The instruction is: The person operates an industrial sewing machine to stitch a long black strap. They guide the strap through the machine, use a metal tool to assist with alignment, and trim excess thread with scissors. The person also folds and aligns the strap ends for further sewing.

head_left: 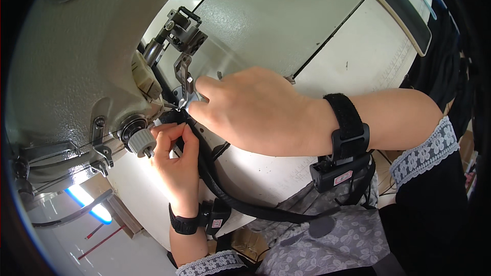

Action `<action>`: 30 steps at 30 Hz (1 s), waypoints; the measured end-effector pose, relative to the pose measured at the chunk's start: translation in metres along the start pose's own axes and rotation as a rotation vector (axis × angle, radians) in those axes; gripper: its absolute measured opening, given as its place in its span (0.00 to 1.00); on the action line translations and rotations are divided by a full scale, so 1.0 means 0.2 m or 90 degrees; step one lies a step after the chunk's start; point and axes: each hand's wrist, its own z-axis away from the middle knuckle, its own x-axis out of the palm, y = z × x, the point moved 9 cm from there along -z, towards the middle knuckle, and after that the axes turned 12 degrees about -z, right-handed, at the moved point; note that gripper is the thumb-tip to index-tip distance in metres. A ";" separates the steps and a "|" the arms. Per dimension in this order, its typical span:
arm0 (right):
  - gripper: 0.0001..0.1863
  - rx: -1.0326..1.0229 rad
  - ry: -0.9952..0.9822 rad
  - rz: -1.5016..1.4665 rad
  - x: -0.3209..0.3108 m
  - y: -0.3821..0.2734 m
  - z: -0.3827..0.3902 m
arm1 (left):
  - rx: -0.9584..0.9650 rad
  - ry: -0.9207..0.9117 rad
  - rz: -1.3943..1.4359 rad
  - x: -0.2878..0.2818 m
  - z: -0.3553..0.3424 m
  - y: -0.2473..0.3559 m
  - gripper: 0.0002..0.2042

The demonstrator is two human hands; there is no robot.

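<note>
We note first the sewing machine head (pixel 76 56), a large off-white casting filling the upper left of the view; every place below is given relative to it. To its right and beyond lies the pale work table (pixel 358 36), carrying a dark-rimmed tray (pixel 396 13) at the far right corner, well apart from the machine head.

Under the right end of the machine head sits the presser foot assembly (pixel 184 79), dark metal. Directly at it we find the right hand (pixel 255 112), entering from the right with a black wrist strap (pixel 350 128); its fingertips are pinched together at the foot, but we cannot tell exactly what they grip, as the hand itself hides the contact.

A black strap (pixel 220 184), long and narrow, runs from beneath the presser foot down and away from the machine head toward the person's lap, where it crosses grey floral fabric (pixel 332 240).

Just below the machine head, beside its ribbed tension knob (pixel 140 140), the left hand (pixel 176 161) has its fingers curled closed on the black strap, thumb and forefinger pressing it close to the foot.
</note>
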 end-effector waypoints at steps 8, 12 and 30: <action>0.06 -0.013 0.003 0.035 0.01 -0.03 -0.01 | 0.031 -0.003 0.004 0.00 0.00 0.00 0.03; 0.06 -0.008 -0.016 0.054 0.03 -0.05 -0.03 | 0.087 -0.037 -0.074 -0.03 0.02 0.04 0.03; 0.05 0.002 -0.107 0.057 0.08 -0.01 -0.04 | 0.232 -0.025 -0.105 -0.06 0.23 0.03 0.14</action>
